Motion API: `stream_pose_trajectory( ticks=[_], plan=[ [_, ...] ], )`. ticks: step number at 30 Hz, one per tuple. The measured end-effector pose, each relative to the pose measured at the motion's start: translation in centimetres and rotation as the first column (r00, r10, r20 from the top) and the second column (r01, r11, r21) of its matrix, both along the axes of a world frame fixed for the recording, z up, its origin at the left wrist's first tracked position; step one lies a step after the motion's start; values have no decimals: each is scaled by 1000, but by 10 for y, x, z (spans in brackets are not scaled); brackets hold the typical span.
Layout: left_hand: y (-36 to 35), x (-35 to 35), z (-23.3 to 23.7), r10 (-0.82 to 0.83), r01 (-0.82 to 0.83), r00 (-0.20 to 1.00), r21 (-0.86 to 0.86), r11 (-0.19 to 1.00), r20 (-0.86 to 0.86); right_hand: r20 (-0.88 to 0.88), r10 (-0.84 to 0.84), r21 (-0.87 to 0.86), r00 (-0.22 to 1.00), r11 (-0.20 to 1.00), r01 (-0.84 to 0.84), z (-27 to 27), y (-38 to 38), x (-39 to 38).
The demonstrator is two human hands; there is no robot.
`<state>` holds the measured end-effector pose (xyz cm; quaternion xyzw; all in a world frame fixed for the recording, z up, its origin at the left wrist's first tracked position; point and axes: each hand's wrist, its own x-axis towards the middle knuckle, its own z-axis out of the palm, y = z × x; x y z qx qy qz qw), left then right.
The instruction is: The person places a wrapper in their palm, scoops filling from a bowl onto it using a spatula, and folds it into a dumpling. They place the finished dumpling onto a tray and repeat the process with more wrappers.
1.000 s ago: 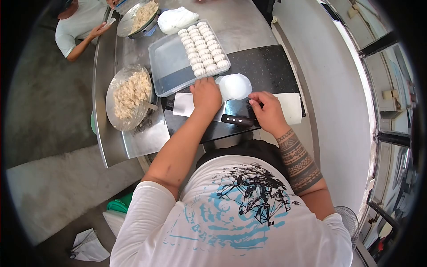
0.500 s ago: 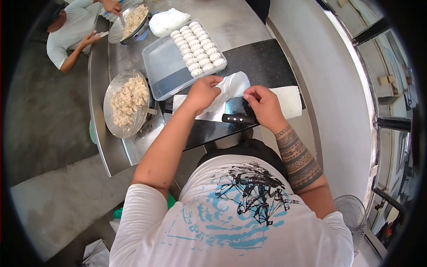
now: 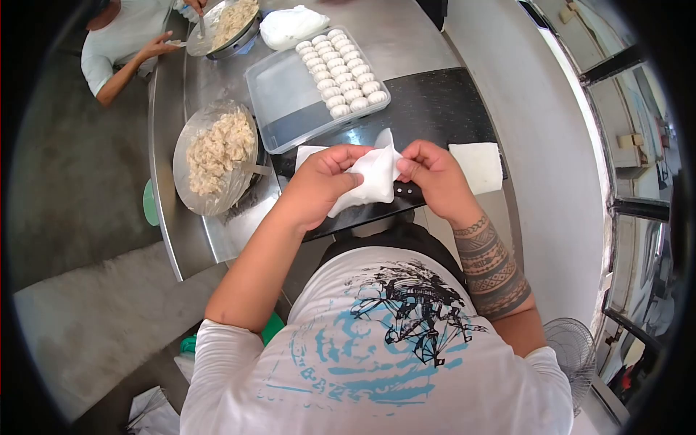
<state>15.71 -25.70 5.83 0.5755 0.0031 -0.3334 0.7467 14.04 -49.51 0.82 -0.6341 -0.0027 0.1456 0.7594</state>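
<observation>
Between my two hands hangs a thin white sheet [image 3: 376,176], held over the dark counter's front edge. My left hand [image 3: 319,181] pinches its left side, and my right hand [image 3: 433,174] pinches its upper right side. Under the sheet lies a black handle [image 3: 408,191] with light rivets, partly hidden. A clear plastic tray [image 3: 279,94] stands beyond my hands, with rows of white pleated dumplings [image 3: 341,71] on its right side. Another white stack of sheets [image 3: 477,166] lies right of my right hand.
A plastic-lined bowl of pale filling [image 3: 217,154] with a utensil is at the left. A second filling bowl [image 3: 230,25] and a white bag [image 3: 292,27] stand farther back. Another person [image 3: 123,43] works at the upper left. A fan [image 3: 570,355] is at the lower right.
The sheet has come nearer my body and now covers part of the black handle. Both hands have shifted their grip on it. The tray and bowls appear slightly farther right in view.
</observation>
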Motion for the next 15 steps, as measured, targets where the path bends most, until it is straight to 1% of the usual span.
stream_pose_trajectory(
  ticks=[1, 4, 6, 7, 8, 9, 10, 13, 14, 15],
  plan=[
    [6, -4, -1, 20, -21, 999, -34, 999, -30, 20, -23, 9, 1000, 1000, 23, -2, 1, -2],
    [25, -11, -15, 67, -81, 992, -124, 989, -111, 5, -262, 11, 965, 965, 262, -7, 4, 1],
    [40, -10, -38, 98, -122, 984, -165, 979, -150, -35, -352, 76, 935, 932, 353, -15, -9, 7],
    [49, -8, -56, 132, -133, 990, -2, 991, -41, -57, -392, 107, 918, 912, 396, -17, -16, 9],
    [58, -7, -77, 149, -158, 986, 159, 975, 71, -45, -416, 77, 908, 905, 419, -12, -21, 10],
    [62, -6, -75, 146, -198, 972, 312, 929, 183, -30, -440, 48, 898, 896, 441, -4, -22, 11],
    [66, -9, -67, -22, -162, 972, 732, 662, 236, -35, -482, 78, 876, 872, 483, 2, -19, 12],
    [77, -28, -84, 43, -293, 913, 579, 761, 405, 117, -437, -171, 892, 875, 452, 22, 11, 12],
    [73, -35, -92, 264, -302, 947, 227, 926, 186, 199, -358, -249, 912, 882, 400, 24, 34, 8],
    [69, -43, -80, 370, -373, 925, -17, 928, -82, 168, -236, -222, 957, 937, 270, 22, 59, 4]
  ],
)
